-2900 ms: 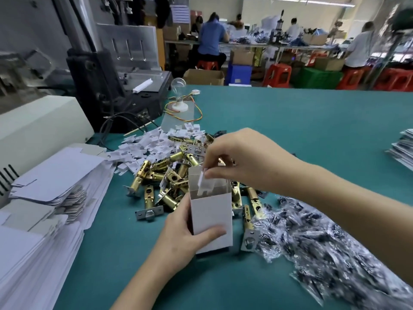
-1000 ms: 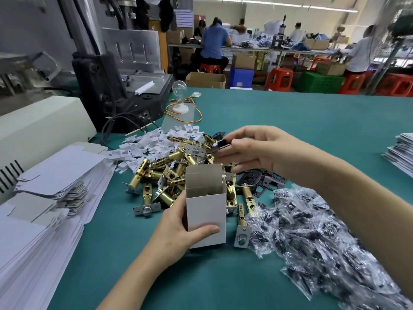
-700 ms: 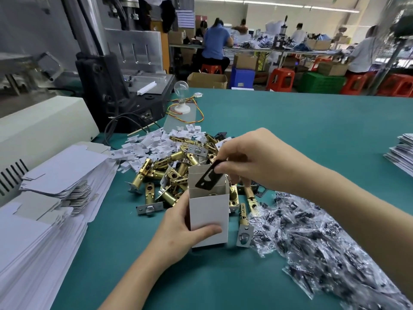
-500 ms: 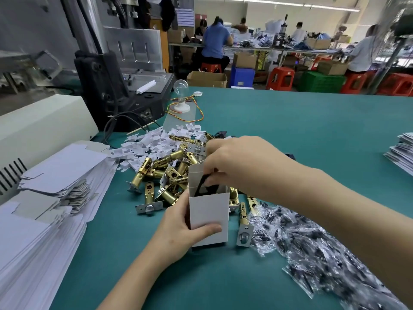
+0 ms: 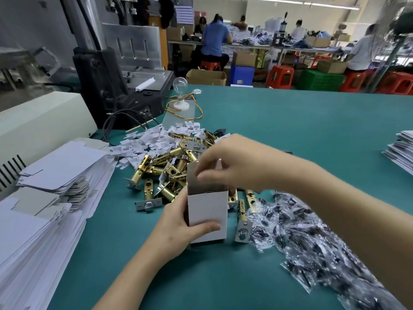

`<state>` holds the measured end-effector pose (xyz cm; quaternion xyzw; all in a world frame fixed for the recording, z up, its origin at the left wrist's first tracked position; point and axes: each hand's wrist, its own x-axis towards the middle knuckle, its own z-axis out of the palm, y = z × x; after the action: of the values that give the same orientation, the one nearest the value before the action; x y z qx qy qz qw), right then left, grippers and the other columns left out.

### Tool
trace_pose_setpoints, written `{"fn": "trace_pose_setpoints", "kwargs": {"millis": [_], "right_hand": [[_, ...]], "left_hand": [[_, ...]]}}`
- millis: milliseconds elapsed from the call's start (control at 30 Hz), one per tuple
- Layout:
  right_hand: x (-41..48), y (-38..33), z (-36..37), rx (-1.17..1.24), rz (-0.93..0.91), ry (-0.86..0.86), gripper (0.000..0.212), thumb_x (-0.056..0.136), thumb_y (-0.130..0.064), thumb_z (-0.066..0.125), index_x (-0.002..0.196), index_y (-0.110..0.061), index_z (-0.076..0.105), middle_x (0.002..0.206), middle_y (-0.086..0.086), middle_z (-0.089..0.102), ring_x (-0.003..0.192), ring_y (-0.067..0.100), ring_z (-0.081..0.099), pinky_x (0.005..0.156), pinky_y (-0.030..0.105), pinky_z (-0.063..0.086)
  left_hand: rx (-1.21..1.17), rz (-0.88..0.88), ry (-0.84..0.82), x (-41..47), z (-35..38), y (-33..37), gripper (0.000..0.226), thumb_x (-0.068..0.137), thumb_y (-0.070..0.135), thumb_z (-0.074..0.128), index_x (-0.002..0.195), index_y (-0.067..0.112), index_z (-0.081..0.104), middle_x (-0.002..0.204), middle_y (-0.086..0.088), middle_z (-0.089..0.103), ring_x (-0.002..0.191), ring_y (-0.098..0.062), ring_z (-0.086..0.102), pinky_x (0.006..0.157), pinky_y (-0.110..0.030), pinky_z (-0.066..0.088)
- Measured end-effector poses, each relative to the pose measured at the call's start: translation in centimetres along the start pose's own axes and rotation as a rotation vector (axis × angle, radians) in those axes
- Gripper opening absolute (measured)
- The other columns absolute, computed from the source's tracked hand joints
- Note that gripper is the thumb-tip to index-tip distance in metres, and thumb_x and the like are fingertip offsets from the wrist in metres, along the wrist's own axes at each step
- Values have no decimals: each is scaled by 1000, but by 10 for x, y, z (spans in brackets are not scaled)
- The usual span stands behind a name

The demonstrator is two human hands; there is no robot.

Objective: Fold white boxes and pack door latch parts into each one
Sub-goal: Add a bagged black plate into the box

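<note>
An upright white box (image 5: 206, 211) with its top open stands on the green table (image 5: 290, 121). My left hand (image 5: 178, 229) grips it from the left, thumb across the front face. My right hand (image 5: 232, 166) hovers blurred just over the opening, fingers loosely curled, with nothing visible in them. A dark part shows faintly inside the box. Behind the box lies a heap of brass door latches (image 5: 165, 168). Small white plastic pieces (image 5: 152, 139) are scattered beyond them.
Clear bags of dark screws (image 5: 308, 238) spread to the right of the box. Stacks of flat white box blanks (image 5: 44, 198) fill the left side, and another paper stack (image 5: 402, 151) sits at the right edge. A machine (image 5: 116, 81) and a light bulb (image 5: 180, 95) stand at the back left.
My right hand picked a black plate from behind the latches, brought it to the box and pushed it in; now the plate is out of the fingers. The left hand kept hold of the box.
</note>
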<state>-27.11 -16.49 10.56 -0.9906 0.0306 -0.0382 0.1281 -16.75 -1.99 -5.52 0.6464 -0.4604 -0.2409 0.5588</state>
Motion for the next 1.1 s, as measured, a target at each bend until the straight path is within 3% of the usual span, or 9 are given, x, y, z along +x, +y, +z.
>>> {"fn": "trace_pose_setpoints", "kwargs": {"millis": [100, 167, 300, 400, 467, 600, 800, 900, 1100], "right_hand": [[-15, 31, -24, 82, 104, 163, 16, 97, -38, 67, 99, -27, 78, 85, -18, 72, 77, -13, 62, 68, 7, 45], [-26, 56, -37, -14, 227, 143, 16, 95, -39, 68, 97, -26, 77, 84, -18, 71, 73, -11, 62, 66, 7, 46], [-43, 85, -23, -219, 407, -213, 10, 94, -35, 73, 99, -28, 78, 92, -17, 73, 84, -3, 66, 90, 30, 57], [-53, 84, 5, -200, 400, -406, 25, 89, -42, 77, 109, -28, 74, 97, -18, 71, 88, -2, 65, 89, 22, 55], [-56, 81, 20, -157, 401, -434, 40, 82, -50, 80, 116, -32, 70, 102, -17, 69, 91, 1, 64, 86, 24, 55], [-57, 78, 42, -279, 382, -399, 49, 76, -52, 84, 117, -34, 64, 99, -15, 59, 95, 11, 59, 79, 32, 50], [-59, 89, 45, -286, 353, -295, 20, 84, -36, 81, 92, -33, 62, 94, -14, 66, 88, 10, 62, 70, 28, 49], [-61, 93, 43, -285, 346, -273, 20, 88, -36, 78, 85, -35, 59, 90, -16, 66, 86, 7, 61, 67, 24, 44], [-64, 85, 9, 83, 368, 36, 14, 90, -27, 76, 86, -24, 64, 85, -8, 72, 79, 4, 68, 80, 31, 60]], "left_hand": [[4, 4, -12, -2, 0, 0, 66, 67, 49, 92, 121, 62, 56, 116, 22, 73, 109, 0, 69, 83, -12, 54], [4, -1, -13, -2, 0, 0, 68, 66, 50, 92, 122, 62, 57, 117, 22, 73, 111, 0, 69, 84, -12, 54], [12, -5, -7, -1, 0, -1, 69, 63, 52, 92, 122, 63, 56, 118, 23, 73, 112, 2, 68, 85, -10, 53], [15, -6, -5, -1, 0, -1, 69, 63, 52, 92, 120, 66, 56, 118, 25, 73, 112, 2, 68, 86, -10, 53], [17, -5, -3, -2, 0, -1, 69, 63, 52, 92, 120, 67, 55, 118, 24, 73, 113, 2, 68, 87, -10, 53], [30, 6, -2, -3, 0, -2, 70, 64, 49, 92, 120, 67, 55, 118, 24, 73, 112, 3, 68, 86, -9, 52], [28, 14, 6, -3, 1, -4, 72, 68, 36, 94, 124, 61, 57, 118, 23, 73, 112, 2, 68, 85, -9, 52], [24, 9, 8, -4, 0, -3, 71, 66, 43, 94, 123, 64, 56, 119, 23, 73, 112, 1, 68, 86, -9, 52], [19, 4, 1, -2, 1, -4, 81, 63, 51, 91, 134, 51, 53, 119, 24, 72, 115, -1, 67, 87, -11, 53]]}}
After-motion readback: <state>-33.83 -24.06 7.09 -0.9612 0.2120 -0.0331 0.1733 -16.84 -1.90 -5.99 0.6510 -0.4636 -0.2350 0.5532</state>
